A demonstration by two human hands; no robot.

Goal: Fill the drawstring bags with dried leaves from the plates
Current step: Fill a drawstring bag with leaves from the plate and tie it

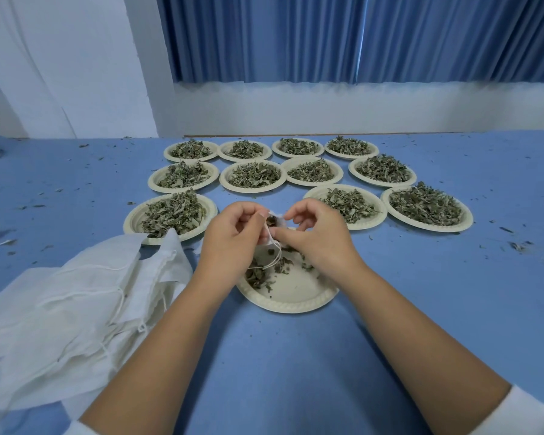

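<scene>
The left hand (233,237) has its fingers curled in, with thumb and fingertips pinching one side of a small white bag (275,218). The right hand (314,237) mirrors it, pinching the opposite side. Both hands are gripping the same bag, which hangs between them. Its mouth is at the top, where dark leaf shows inside. The body of the bag runs downward from there and is mostly hidden behind the fingers, so I cannot tell how full it is. A loop of string (275,257) hangs from the bag toward the person.

Directly underneath is the near plate (291,306), nearly cleared. The few leaves (258,277) left on it lie below the left hand, on the left and far part of the plate. The next pinch of leaf therefore seems to lie straight down and slightly left of the bag's mouth, and the left hand is nearer to it.

Beyond the hands, full plates (358,226) stand in rows. One is just past the right hand and another (132,219) is off to the left.

A pile of empty bags (76,293) lies on the blue surface (296,372) beside the left forearm, and leaf crumbs (518,246) are scattered around.
</scene>
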